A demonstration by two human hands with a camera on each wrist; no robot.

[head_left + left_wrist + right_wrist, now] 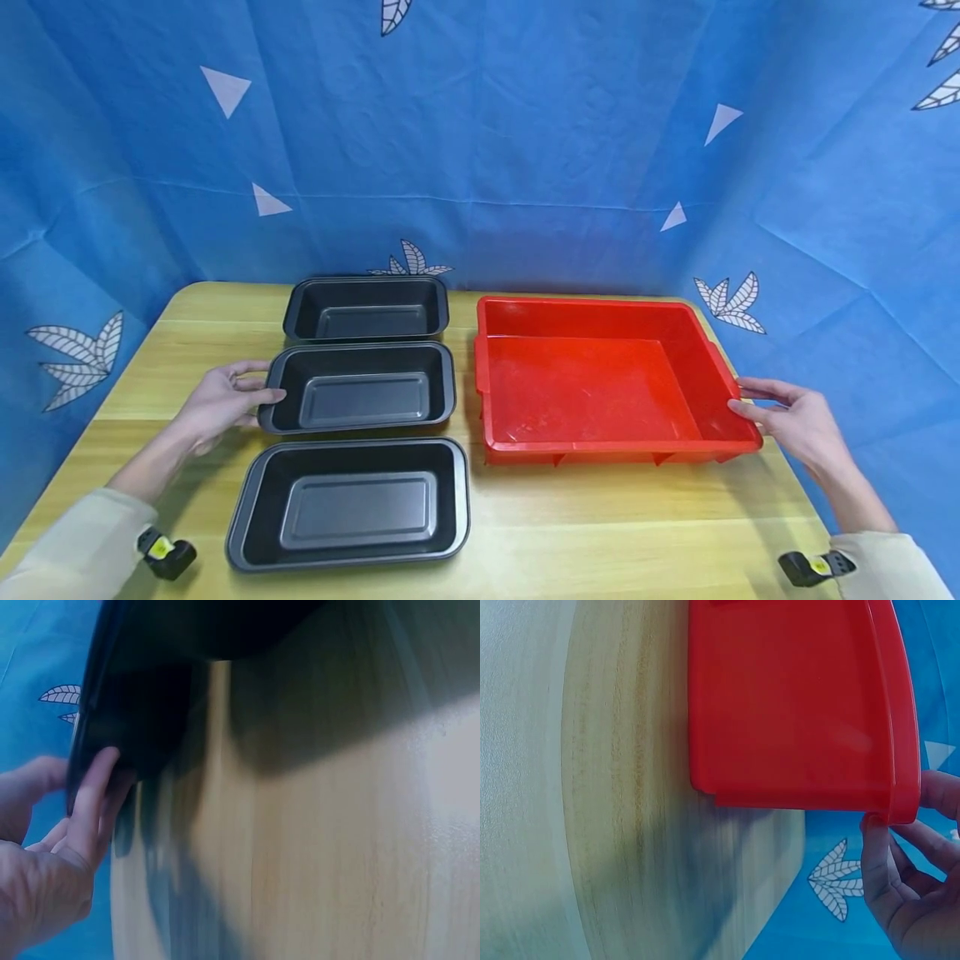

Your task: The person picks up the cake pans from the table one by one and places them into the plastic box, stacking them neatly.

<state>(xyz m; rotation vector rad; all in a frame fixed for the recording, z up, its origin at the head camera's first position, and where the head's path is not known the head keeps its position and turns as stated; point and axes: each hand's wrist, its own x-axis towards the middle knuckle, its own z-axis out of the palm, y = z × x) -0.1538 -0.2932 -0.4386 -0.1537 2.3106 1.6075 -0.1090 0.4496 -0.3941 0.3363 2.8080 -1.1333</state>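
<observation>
Three dark grey loaf pans form a column on the left half of the table. My left hand [219, 406] pinches the left rim of the middle loaf pan [365, 398], thumb over the edge and fingers beneath. In the left wrist view, the fingers [91, 799] reach under that pan's dark rim. A red rectangular tray [592, 387] lies to the right of the pans. Its right rim is pinched near the front corner by my right hand [804, 423]. The right wrist view shows the thumb and fingers on both sides of the red lip [905, 780].
Behind the middle pan sits the far loaf pan [367, 319], and in front of it the near loaf pan [358, 510]. The light wooden table [622, 525] has a blue patterned cloth [480, 125] hanging behind and around it.
</observation>
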